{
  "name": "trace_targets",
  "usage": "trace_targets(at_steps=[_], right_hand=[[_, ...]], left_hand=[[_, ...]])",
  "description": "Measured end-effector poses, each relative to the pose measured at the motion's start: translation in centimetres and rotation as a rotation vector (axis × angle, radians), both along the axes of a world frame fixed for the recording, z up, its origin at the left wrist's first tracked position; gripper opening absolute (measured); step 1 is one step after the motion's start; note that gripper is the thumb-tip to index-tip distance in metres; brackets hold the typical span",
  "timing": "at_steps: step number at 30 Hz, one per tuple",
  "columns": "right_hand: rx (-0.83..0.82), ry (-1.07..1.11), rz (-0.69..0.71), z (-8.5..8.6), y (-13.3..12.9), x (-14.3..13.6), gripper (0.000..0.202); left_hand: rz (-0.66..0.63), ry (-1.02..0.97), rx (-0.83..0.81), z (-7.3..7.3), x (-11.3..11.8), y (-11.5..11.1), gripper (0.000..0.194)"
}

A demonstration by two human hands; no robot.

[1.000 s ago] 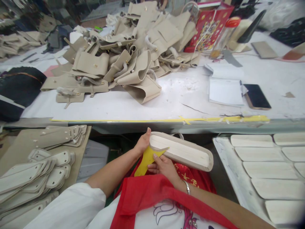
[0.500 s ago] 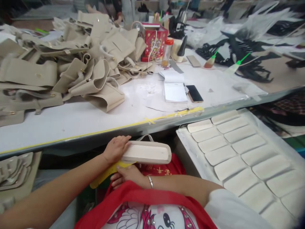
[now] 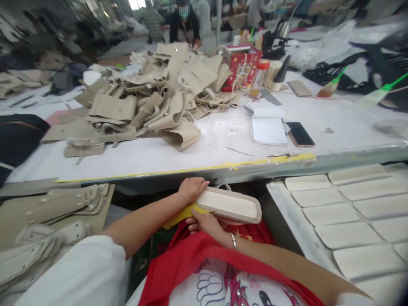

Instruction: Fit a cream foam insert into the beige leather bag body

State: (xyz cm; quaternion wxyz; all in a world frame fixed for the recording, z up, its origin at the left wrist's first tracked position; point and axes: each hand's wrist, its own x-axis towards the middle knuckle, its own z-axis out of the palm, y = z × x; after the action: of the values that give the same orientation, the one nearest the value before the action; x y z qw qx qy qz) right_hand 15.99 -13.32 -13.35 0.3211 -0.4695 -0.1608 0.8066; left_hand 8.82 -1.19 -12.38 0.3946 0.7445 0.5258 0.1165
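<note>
A beige piece with a pale flat face (image 3: 230, 204) lies at an angle over my lap, below the table edge. My left hand (image 3: 192, 189) is closed round its left end from above. Lower down, my right hand (image 3: 205, 224) has its thumb on a yellow flat tool (image 3: 181, 215), close to the underside of the beige piece. That tool slants down to the left beneath my left wrist. A grey strap loop (image 3: 223, 187) shows behind the beige piece.
Beige bag parts (image 3: 153, 97) are heaped on the white table (image 3: 143, 165). A notepad (image 3: 269, 129), phone (image 3: 300, 134) and red box (image 3: 244, 68) lie to the right. Pale panels (image 3: 334, 236) cover a board at right; strap pieces (image 3: 66, 204) lie left. A person (image 3: 185, 27) stands beyond.
The view has swung left and up, so the scene sits further right and more of the left side and background shows. Both hands keep their hold on the beige piece and yellow tool.
</note>
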Motion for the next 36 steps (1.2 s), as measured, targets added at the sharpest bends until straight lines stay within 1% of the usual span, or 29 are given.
trace_targets(at_steps=[2,3,5,7,8,10,12,13,15,18,20,22,24,25,27,28,29,31,33,35,36], right_hand=[[-0.024,-0.087,-0.026,1.6,-0.8,0.6,0.037],[-0.014,-0.124,-0.047,2.5,-1.3,1.3,0.039],[0.074,-0.184,-0.133,3.9,-2.1,3.6,0.04],[0.222,-0.244,-0.246,5.2,-2.1,7.0,0.039],[0.272,-0.294,-0.316,5.7,-1.6,9.0,0.036],[0.335,-0.387,-0.46,6.6,0.6,13.0,0.027],[0.345,-0.49,-0.528,7.4,4.1,16.2,0.022],[0.351,-0.535,-0.553,7.7,6.0,17.3,0.02],[0.342,-0.574,-0.556,7.8,9.9,18.6,0.019],[0.306,-0.602,-0.54,6.8,14.5,18.7,0.019],[0.26,-0.62,-0.499,5.6,16.2,18.4,0.02],[0.215,-0.656,-0.443,4.5,16.5,18.4,0.021],[0.207,-0.712,-0.4,4.0,15.5,18.9,0.022],[0.214,-0.738,-0.391,3.9,14.4,19.3,0.022],[0.258,-0.792,-0.335,3.9,11.6,20.4,0.022],[0.277,-0.819,-0.296,3.9,9.8,21.0,0.022],[0.287,-0.846,-0.256,3.9,7.9,21.5,0.021],[0.282,-0.892,-0.204,3.7,4.0,22.2,0.017],[0.286,-0.899,-0.17,3.2,0.5,22.3,0.018],[0.317,-0.839,-0.102,2.8,-2.1,21.8,0.023],[0.332,-0.785,-0.078,2.6,-3.0,21.4,0.028]], left_hand=[[0.058,-0.062,-0.024,0.0,-2.1,0.1,0.049],[0.107,-0.137,-0.08,-0.1,-3.3,-0.1,0.056],[0.231,-0.369,-0.275,-0.6,-6.0,-1.0,0.061],[0.303,-0.615,-0.492,-1.4,-7.9,-2.4,0.055],[0.317,-0.702,-0.565,-1.8,-8.4,-3.1,0.053],[0.336,-0.774,-0.612,-2.3,-8.6,-4.3,0.053],[0.404,-0.789,-0.62,-2.5,-8.0,-4.7,0.059],[0.443,-0.778,-0.618,-2.5,-7.6,-4.7,0.061],[0.477,-0.733,-0.612,-2.1,-7.1,-4.3,0.064],[0.474,-0.66,-0.593,-1.5,-6.9,-3.6,0.063],[0.469,-0.627,-0.58,-1.1,-6.9,-3.2,0.058],[0.46,-0.589,-0.576,-0.7,-7.0,-2.8,0.054],[0.44,-0.553,-0.594,-0.2,-7.2,-2.2,0.051],[0.404,-0.53,-0.607,0.0,-7.4,-1.8,0.051],[0.289,-0.462,-0.643,0.7,-7.8,-1.0,0.052],[0.209,-0.419,-0.665,1.0,-7.9,-0.6,0.053],[0.158,-0.365,-0.701,1.2,-8.0,-0.2,0.054],[0.124,-0.268,-0.773,1.5,-8.0,0.6,0.058],[0.102,-0.229,-0.788,1.5,-7.7,1.1,0.061],[0.088,-0.205,-0.762,1.5,-7.3,1.2,0.061],[0.083,-0.199,-0.754,1.5,-7.2,1.0,0.06]])
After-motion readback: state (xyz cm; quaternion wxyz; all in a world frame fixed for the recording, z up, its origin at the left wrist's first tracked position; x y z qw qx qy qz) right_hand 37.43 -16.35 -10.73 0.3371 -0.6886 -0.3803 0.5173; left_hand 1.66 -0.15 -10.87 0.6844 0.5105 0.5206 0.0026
